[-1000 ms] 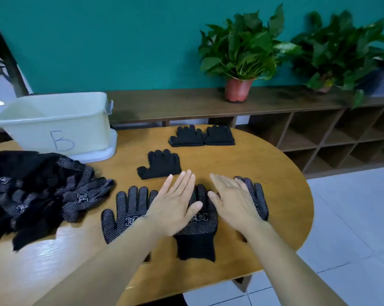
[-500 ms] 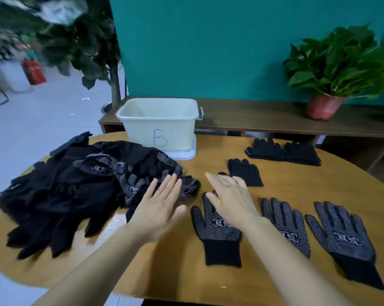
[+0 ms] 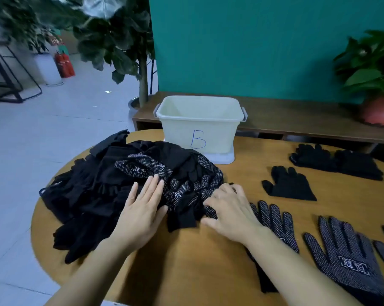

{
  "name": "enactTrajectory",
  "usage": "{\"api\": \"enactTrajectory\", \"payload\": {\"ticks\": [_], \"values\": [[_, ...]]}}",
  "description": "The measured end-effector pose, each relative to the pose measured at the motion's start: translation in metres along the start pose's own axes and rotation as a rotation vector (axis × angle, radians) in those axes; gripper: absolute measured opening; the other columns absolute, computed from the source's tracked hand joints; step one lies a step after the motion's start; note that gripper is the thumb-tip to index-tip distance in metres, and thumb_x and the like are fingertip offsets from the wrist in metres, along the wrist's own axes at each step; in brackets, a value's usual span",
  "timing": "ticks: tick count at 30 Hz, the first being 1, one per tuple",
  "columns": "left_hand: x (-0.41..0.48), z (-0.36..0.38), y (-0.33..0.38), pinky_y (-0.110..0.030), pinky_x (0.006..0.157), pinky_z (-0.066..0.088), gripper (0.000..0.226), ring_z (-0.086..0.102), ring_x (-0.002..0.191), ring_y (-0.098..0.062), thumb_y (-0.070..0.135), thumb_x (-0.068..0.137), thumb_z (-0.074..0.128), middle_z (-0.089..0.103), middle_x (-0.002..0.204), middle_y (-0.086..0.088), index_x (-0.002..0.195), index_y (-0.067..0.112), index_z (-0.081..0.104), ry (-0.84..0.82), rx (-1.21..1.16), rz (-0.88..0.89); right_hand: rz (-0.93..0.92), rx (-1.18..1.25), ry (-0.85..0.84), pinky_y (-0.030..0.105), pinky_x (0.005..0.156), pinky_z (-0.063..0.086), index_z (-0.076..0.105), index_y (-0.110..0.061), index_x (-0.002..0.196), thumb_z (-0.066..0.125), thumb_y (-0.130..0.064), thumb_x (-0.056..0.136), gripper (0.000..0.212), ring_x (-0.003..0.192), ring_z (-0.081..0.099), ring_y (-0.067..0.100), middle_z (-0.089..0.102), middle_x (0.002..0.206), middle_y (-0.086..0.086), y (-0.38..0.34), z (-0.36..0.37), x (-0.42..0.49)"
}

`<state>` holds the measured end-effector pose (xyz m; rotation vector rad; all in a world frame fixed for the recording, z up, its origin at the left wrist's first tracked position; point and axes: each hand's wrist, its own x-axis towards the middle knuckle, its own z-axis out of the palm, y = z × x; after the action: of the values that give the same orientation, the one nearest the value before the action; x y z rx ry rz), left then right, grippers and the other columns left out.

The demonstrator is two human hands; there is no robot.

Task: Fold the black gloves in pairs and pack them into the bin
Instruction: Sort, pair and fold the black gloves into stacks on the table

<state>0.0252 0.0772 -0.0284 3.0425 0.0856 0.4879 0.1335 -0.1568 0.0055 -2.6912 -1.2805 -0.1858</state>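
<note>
Head camera, my only view: the left grip [image 3: 142, 213] lies flat, fingers straight and slightly spread, resting on the near edge of the pile of gloves [image 3: 102, 191] that covers the left half of the surface [image 3: 186, 261]. The right grip [image 3: 230, 210] has its fingers curled over a dotted glove [image 3: 191, 195] at the pile's right edge, thumb below. It looks like a pinch, though the black cloth hides the fingertips and I would not swear to it. The bin [image 3: 199, 129], marked B, stands behind the pile on its lid [image 3: 224, 156]; no gloves show inside it.

What worries me: the pile is tangled, so pulling one glove may drag its neighbours over the surface's left rim, where some already lie. Dotted and plain gloves are mixed, so a mismatched pair is easy to make. My right forearm lies over one flat dotted glove [image 3: 275, 219]; a careless sweep would shove it and the next dotted glove [image 3: 350, 261] askew.

Further right lie a plain glove [image 3: 288, 184] and a folded stack [image 3: 334, 161], well apart from both grips. The pile itself stands between the grips and the bin, and a potted plant [image 3: 376, 107] sits on the shelf behind
</note>
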Motion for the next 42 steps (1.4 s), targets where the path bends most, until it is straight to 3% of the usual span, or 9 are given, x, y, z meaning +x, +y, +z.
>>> {"api": "enactTrajectory", "payload": {"ticks": [6,9,16,19,24,30,36,39,42], "values": [[-0.004,0.002,-0.002,-0.036,0.122,-0.003,0.066,0.015,0.15,-0.017,0.049,0.105,0.015,0.027,0.161,-0.008,0.151,0.008,0.037,0.021,0.008,0.02,0.092,-0.156,0.059,0.039,0.076,0.041,0.07,-0.023,0.065,0.082,-0.019,0.057,0.014,0.077,0.056,0.022,0.058,0.069,-0.004,-0.006,0.015,0.011],[-0.001,0.0,-0.001,-0.035,0.122,-0.004,0.064,0.016,0.151,-0.018,0.047,0.103,0.025,0.024,0.162,-0.007,0.152,0.009,0.035,0.054,0.022,0.038,0.144,-0.121,0.187,0.036,0.076,0.032,0.072,-0.025,0.073,0.075,-0.021,0.07,0.006,0.082,0.055,0.022,0.063,0.073,-0.006,-0.003,0.004,0.015],[0.031,-0.039,0.013,-0.027,0.119,-0.019,0.088,-0.014,0.149,0.001,0.067,0.087,0.029,-0.004,0.164,0.008,0.159,0.021,0.007,0.038,-0.26,0.032,0.332,0.758,0.23,0.026,0.087,0.034,0.062,-0.03,0.075,0.068,-0.021,0.088,0.017,0.083,0.059,0.005,0.065,0.075,-0.014,0.001,-0.067,0.04],[0.054,-0.075,0.031,-0.037,0.125,0.005,0.094,0.017,0.147,0.004,0.062,0.081,0.059,0.026,0.161,0.011,0.158,0.027,0.019,0.004,-0.727,-0.112,0.287,1.093,0.1,0.011,0.065,0.045,0.066,-0.008,0.085,0.065,-0.003,0.091,0.008,0.061,0.06,-0.003,0.068,0.076,0.002,0.0,-0.106,0.042],[0.076,-0.125,0.059,-0.031,0.088,0.056,0.029,0.071,0.104,-0.027,0.009,0.093,0.067,0.075,0.107,-0.011,0.122,0.007,0.065,-0.039,-1.38,-0.256,0.273,1.187,-0.033,0.023,0.08,0.049,0.071,-0.008,0.095,0.062,-0.007,0.093,0.009,0.081,0.064,0.009,0.072,0.09,-0.001,0.006,-0.133,0.035],[0.076,-0.135,0.084,-0.029,0.078,0.059,0.015,0.073,0.09,-0.026,0.005,0.092,0.066,0.076,0.099,-0.016,0.104,-0.004,0.07,-0.091,-1.339,-0.229,0.288,1.096,0.043,0.012,0.074,0.042,0.073,-0.018,0.09,0.075,-0.031,0.084,0.014,0.076,0.063,-0.005,0.071,0.087,-0.011,0.008,-0.146,0.009],[0.068,-0.133,0.106,-0.043,0.085,0.059,0.029,0.072,0.091,-0.034,0.021,0.092,0.069,0.075,0.094,-0.016,0.093,-0.008,0.067,-0.117,-1.248,-0.195,0.313,1.095,0.094,0.042,0.102,0.044,0.066,0.011,0.1,0.077,-0.038,0.078,0.055,0.084,0.059,0.015,0.069,0.104,0.023,0.008,-0.155,-0.018],[0.068,-0.137,0.116,-0.039,0.083,0.058,0.034,0.072,0.086,-0.032,0.023,0.094,0.068,0.075,0.092,-0.017,0.092,-0.011,0.064,-0.126,-1.249,-0.194,0.328,1.091,0.132,0.025,0.078,0.055,0.072,-0.004,0.077,0.07,-0.019,0.091,0.021,0.074,0.064,0.004,0.075,0.082,0.009,0.02,-0.152,-0.023],[0.069,-0.133,0.12,-0.041,0.083,0.057,0.02,0.073,0.084,-0.027,0.017,0.094,0.068,0.076,0.089,-0.013,0.082,0.001,0.069,-0.121,-1.201,-0.211,0.334,1.076,0.106,0.005,0.059,0.044,0.069,-0.018,0.064,0.066,-0.009,0.092,0.03,0.061,0.063,-0.005,0.072,0.067,-0.008,0.025,-0.152,-0.03]]}}
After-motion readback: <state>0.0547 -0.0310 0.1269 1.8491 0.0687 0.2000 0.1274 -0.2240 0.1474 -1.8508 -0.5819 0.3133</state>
